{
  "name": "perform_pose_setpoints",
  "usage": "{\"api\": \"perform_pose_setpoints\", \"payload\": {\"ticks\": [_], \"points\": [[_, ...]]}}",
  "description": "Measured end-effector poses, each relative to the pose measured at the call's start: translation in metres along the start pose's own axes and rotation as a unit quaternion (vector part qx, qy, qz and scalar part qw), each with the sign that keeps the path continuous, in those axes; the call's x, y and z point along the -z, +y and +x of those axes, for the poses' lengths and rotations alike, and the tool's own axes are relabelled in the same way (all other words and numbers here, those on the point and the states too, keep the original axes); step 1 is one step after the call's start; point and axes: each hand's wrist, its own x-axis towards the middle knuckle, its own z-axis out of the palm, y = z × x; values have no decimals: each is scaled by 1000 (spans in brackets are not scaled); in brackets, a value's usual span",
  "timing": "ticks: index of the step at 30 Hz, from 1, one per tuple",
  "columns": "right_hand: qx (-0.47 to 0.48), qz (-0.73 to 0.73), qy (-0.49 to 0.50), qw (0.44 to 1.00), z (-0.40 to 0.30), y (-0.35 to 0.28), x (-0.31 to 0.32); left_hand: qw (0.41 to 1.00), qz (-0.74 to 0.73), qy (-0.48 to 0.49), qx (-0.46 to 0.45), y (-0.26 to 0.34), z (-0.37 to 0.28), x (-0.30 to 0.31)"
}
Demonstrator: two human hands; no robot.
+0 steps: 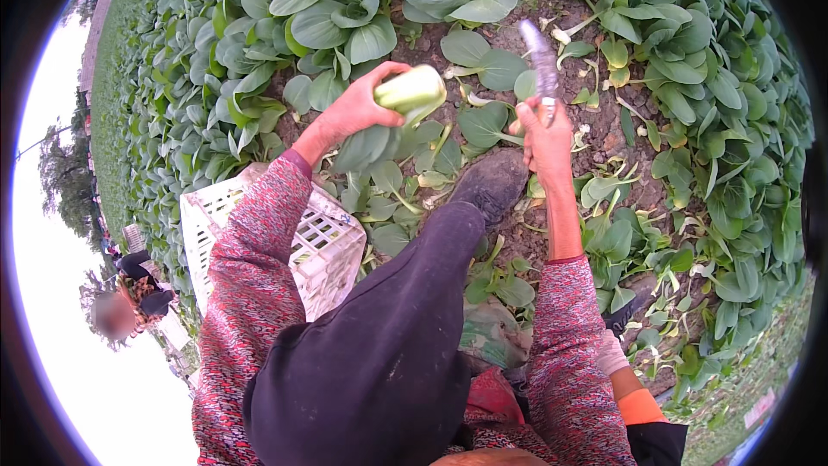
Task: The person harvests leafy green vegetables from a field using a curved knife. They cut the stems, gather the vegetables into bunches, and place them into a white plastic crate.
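Observation:
My left hand [372,100] grips a head of bok choy [414,94], its pale cut base pointing up and to the right. The green leaves hang below the wrist and look blurred. In my right hand [544,136] is a knife [540,55], held by its handle, with the blade pointing away from me. The knife and the bok choy are apart. Loose leaves [485,124] lie on the soil between and beneath both hands.
A white plastic crate [330,239] stands left of my leg, partly behind my left sleeve. My shoe [495,181] rests on the soil. Rows of growing bok choy [349,19] flank the strip of ground. Another person [145,298] is at the far left.

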Motion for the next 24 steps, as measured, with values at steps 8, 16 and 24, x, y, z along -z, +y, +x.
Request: {"api": "perform_pose_setpoints", "payload": {"ticks": [8,16,24], "points": [[24,-241,43,969,42,-23,-19,830,535,19,-155,13,69,-14],[21,-424,29,905,142,22,-30,678,715,100,-141,-6,145,23],[-116,-381,-113,910,129,-1,-39,705,653,153,-230,-25,111,25]]}}
